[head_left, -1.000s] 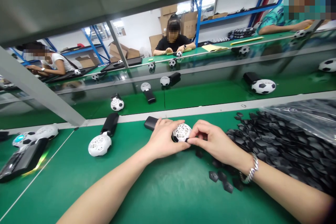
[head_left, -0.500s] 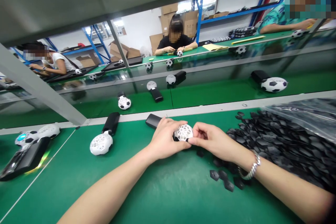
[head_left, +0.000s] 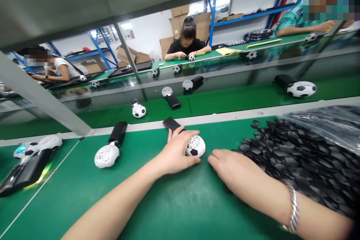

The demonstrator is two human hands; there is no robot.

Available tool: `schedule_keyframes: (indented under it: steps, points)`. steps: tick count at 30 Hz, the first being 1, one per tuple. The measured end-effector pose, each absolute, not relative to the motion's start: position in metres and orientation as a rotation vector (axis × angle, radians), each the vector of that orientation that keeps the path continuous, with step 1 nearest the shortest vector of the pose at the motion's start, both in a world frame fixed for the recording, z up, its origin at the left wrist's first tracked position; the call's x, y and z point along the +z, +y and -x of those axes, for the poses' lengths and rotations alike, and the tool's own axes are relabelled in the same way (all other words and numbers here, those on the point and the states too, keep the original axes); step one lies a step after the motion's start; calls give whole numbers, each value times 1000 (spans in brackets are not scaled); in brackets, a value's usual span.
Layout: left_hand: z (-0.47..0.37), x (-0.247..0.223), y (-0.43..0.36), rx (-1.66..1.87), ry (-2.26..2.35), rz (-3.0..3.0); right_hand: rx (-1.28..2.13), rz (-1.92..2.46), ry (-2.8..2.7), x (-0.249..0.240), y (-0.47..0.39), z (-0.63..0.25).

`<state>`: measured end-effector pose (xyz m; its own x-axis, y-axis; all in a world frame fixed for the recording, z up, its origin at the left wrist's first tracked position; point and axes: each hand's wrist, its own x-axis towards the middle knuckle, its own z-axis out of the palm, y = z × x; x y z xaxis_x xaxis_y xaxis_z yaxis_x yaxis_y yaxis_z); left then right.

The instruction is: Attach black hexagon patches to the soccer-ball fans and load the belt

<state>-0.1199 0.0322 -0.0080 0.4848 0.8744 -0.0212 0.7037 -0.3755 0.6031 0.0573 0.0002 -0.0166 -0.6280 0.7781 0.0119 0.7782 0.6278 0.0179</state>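
Note:
My left hand (head_left: 178, 150) grips a white football-shaped shell (head_left: 196, 146) with an openwork lattice top, thumb on the near side and fingers over the far side. One black patch shows low on the shell. Its black handle (head_left: 172, 123) points away behind my fingers. My right hand (head_left: 234, 168) is apart from the shell, low over the table at the left edge of a heap of black pentagon-like pieces (head_left: 292, 157). The fingers of that hand are bent and together, and whatever is under them is hidden.
Another white ball shell (head_left: 107, 155) with a black handle lies left on the green table (head_left: 168, 210). A lit unit (head_left: 30, 165) stands further left. Beyond the metal rail (head_left: 219, 118), several ball units rest on the green belt (head_left: 157, 112). A clear plastic bag (head_left: 329, 123) covers part of the heap. Co-workers sit opposite.
My right hand has left the shell and come down toward me, over the loose black pieces. A black patch now shows on the shell's near side. Units on the belt have shifted right.

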Motion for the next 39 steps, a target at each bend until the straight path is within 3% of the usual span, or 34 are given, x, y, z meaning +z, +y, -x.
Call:
schedule_keyframes:
  steps: [4,7,10,15,17,27,33,39]
  points:
    - [127,-1,35,401,1101,-2168,-388,1348,-2867,-20,-11,-48]
    - [129,-5,36,437,1047,-2160,-314,1379,-2829,-20,-8,-54]
    - [130,-14,37,507,1042,-2104,-6,1466,-2774,-14,3,-69]
    - [130,-20,41,548,956,-2120,784,1352,-2396,-1,22,-83]
    - [130,-19,42,543,932,-2125,905,1261,-2227,1,26,-82]
    - [125,-20,41,604,928,-2153,641,1118,-2156,-10,29,-76]
    - [125,-24,40,643,971,-2132,950,1234,-1972,-12,28,-73]
    - [125,-25,40,647,970,-2129,910,1196,-1984,-14,28,-72]
